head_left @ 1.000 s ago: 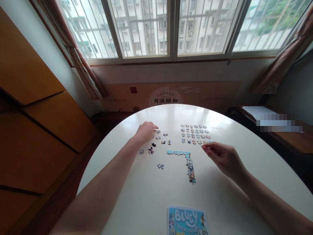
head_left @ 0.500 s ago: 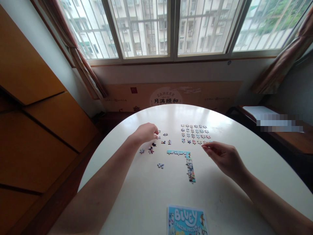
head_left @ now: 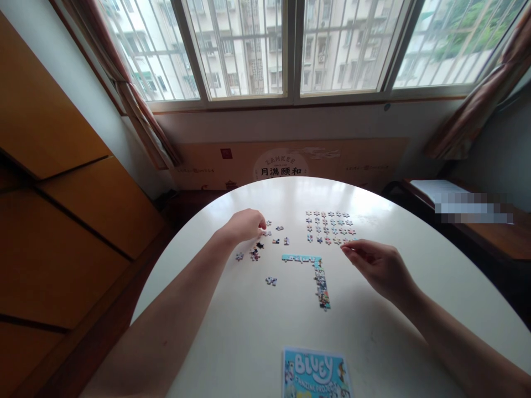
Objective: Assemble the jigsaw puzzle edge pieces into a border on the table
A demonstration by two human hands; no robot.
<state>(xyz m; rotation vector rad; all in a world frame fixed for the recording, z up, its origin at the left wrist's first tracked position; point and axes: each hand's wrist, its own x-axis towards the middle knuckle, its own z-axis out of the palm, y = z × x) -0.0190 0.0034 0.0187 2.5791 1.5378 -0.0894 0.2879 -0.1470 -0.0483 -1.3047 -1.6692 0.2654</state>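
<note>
My left hand [head_left: 245,225] reaches over the far left of the table, fingers curled down beside loose puzzle pieces [head_left: 267,233]. Its fingertips are partly hidden, so I cannot make out what they hold. My right hand [head_left: 375,262] is closed in a pinch at the near right corner of a grid of puzzle pieces [head_left: 327,230]; anything between its fingertips is too small to see. Between the hands, joined pieces form an angled puzzle border [head_left: 321,282], one strip running across and one toward me. Other small pieces, including a dark cluster [head_left: 255,254], lie beside my left wrist.
A blue picture card [head_left: 316,373] reading "Bluey" lies at the near side of the round white table [head_left: 232,342]. One small joined group of pieces [head_left: 271,281] sits left of the border. Behind are a window and a printed board [head_left: 207,166]; wooden cabinets [head_left: 83,221] stand left.
My left hand's fingers have drawn slightly left and curled in more beside the loose pieces. The right hand keeps its pinch near the grid. The view has shifted very slightly.
</note>
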